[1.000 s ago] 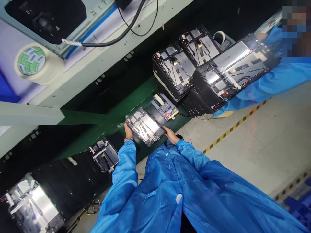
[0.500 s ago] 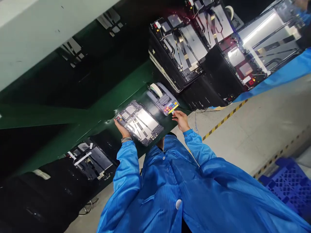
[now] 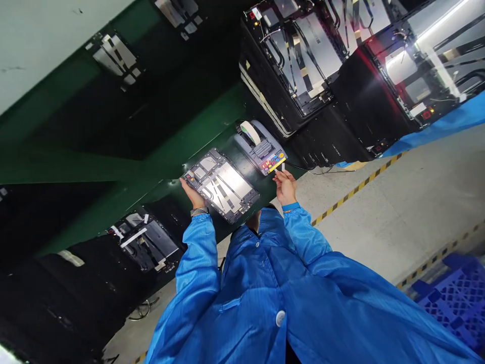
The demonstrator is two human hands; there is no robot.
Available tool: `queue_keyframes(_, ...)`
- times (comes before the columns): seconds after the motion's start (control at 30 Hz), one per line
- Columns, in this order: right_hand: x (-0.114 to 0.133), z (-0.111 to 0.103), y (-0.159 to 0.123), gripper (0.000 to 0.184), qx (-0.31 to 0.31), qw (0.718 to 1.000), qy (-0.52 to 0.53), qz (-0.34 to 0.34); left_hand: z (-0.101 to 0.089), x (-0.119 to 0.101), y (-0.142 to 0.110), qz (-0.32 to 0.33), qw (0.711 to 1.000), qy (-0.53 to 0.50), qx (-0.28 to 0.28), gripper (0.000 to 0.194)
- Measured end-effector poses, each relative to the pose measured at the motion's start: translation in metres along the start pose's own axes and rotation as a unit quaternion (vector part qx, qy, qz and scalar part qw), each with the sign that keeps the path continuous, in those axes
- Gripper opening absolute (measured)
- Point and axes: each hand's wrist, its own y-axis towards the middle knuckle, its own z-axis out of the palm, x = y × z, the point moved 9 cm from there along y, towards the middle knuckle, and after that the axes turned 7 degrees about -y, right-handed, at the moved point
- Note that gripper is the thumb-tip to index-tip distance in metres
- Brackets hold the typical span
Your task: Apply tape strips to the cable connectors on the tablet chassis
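Along green conveyor belt [image 3: 204, 132], tablet frame [image 3: 220, 185], concrete floor [image 3: 379, 237]

This is a factory electronics assembly line. A green conveyor belt [image 3: 197, 126] is running diagonally across the middle of the frame, bearing open tablet frames [image 3: 222, 184] and, at upper right, black fixtures [image 3: 352, 116]. An electronic tape dispenser [image 3: 259, 149] is sitting on the belt at centre. A blue anti-static smock [image 3: 257, 288] is covering the wearer at bottom centre, yellow-and-black hazard tape [image 3: 352, 194] is marking the floor at right, and a blue plastic crate [image 3: 454, 308] is lying at lower right.
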Motion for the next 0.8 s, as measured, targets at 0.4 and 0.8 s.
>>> queue_keyframes(0.4, 0.048, 0.032, -0.136, 0.061, 0.196, 0.914, -0.214, -0.284, -0.007, 0.002, 0.005, -0.021, 0.997, -0.068, -0.011, 0.063)
queue_keyframes(0.8, 0.001, 0.089, -0.133, 0.088, 0.390, 0.823, -0.326, -0.255, -0.016, -0.033, -0.005, -0.048, 0.993, 0.098, -0.048, 0.080)
